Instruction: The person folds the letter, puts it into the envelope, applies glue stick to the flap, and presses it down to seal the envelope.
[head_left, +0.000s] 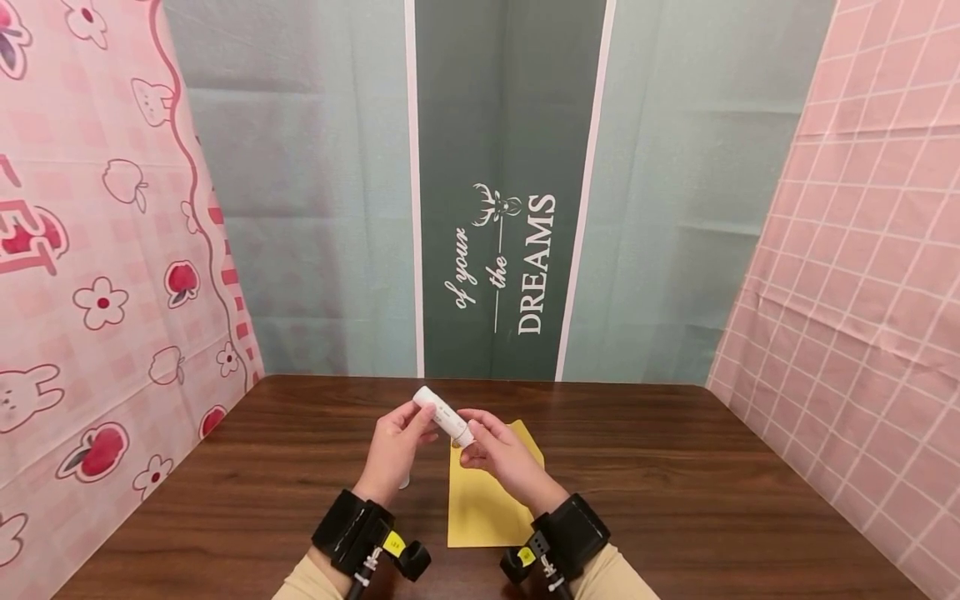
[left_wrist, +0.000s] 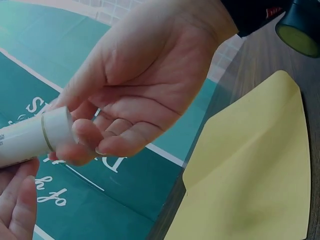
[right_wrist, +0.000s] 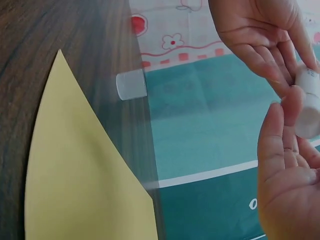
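A white glue stick (head_left: 446,416) is held up at a slant over the table between both hands. My left hand (head_left: 395,443) grips its upper end between thumb and fingers. At the lower, ringed end, my right hand (head_left: 501,457) pinches the stick with thumb and fingertips; the left wrist view shows this ringed end (left_wrist: 57,129) closely. Beneath the hands lies a yellow envelope (head_left: 487,512) with a pointed flap. A whitish translucent cap (right_wrist: 131,85) stands on the table beyond the envelope; in the head view my left hand mostly hides it.
The brown wooden table (head_left: 660,483) stretches to both sides. A green and teal cloth (head_left: 510,125) hangs behind it, with pink patterned cloths (head_left: 105,333) at left and right. Both wrists carry black straps (head_left: 572,533) with small cameras.
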